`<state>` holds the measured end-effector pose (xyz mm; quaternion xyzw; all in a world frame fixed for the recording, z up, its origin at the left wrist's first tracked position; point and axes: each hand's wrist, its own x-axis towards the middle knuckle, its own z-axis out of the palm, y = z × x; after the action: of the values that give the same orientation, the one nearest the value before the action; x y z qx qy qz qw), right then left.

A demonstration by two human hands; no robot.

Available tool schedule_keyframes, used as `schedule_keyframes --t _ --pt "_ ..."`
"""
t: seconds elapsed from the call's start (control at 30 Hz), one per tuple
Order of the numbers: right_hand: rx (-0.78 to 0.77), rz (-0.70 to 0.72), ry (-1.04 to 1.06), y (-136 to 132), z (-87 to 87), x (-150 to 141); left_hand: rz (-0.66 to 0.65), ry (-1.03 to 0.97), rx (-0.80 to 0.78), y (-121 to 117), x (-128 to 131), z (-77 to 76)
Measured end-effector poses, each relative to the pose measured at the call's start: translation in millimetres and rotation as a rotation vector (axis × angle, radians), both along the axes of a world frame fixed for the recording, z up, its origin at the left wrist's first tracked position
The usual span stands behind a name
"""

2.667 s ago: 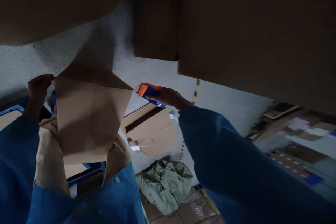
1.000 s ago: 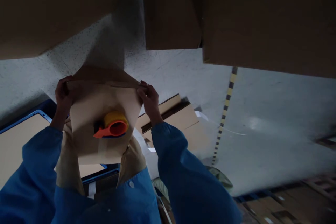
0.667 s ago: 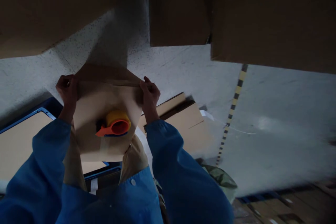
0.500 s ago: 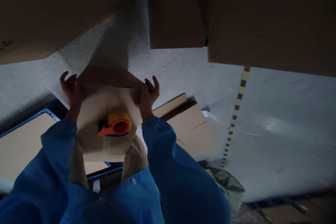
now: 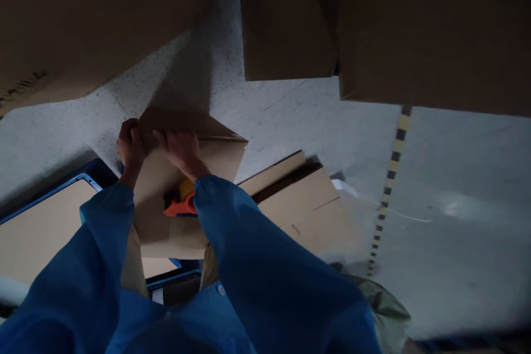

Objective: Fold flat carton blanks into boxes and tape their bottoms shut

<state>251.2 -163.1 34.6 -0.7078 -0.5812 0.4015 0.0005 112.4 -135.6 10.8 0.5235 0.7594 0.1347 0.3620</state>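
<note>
A cardboard box [image 5: 224, 157] stands in front of my body, its far flap edge under my hands. My left hand [image 5: 131, 148] is closed around the box's far left corner. Close beside it, my right hand [image 5: 180, 148] has its fingers bent over the far edge, slightly blurred, the thumb side towards the left hand. On top of the box rests a tape dispenser [image 5: 180, 206], orange with a yellow roll, partly hidden behind my right sleeve. What lies under the fingers of both hands is hidden.
Flattened cardboard [image 5: 298, 204] lies on the floor to the right. A blue-rimmed crate [image 5: 89, 177] with a cardboard sheet is at the left. Large boxes [image 5: 431, 33] loom ahead. Yellow-black floor tape [image 5: 390, 174] and a green bag or cloth [image 5: 384, 304] are farther right.
My right hand has left the box's far right corner and moved left along the edge, close to my left hand. The left fingers have curled in. The right sleeve now covers part of the dispenser.
</note>
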Motion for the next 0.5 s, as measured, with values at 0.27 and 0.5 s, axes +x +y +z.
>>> schedule_keyframes --t 0.27,0.5 --pt "-0.113 -0.014 -0.096 8.9 -6.6 32.6 0.048 0.062 0.106 -4.1 2.8 -3.5" --pt "0.227 -0.321 -0.127 -22.8 -26.4 73.7 0.066 0.120 0.137 -7.7 6.3 -5.8"
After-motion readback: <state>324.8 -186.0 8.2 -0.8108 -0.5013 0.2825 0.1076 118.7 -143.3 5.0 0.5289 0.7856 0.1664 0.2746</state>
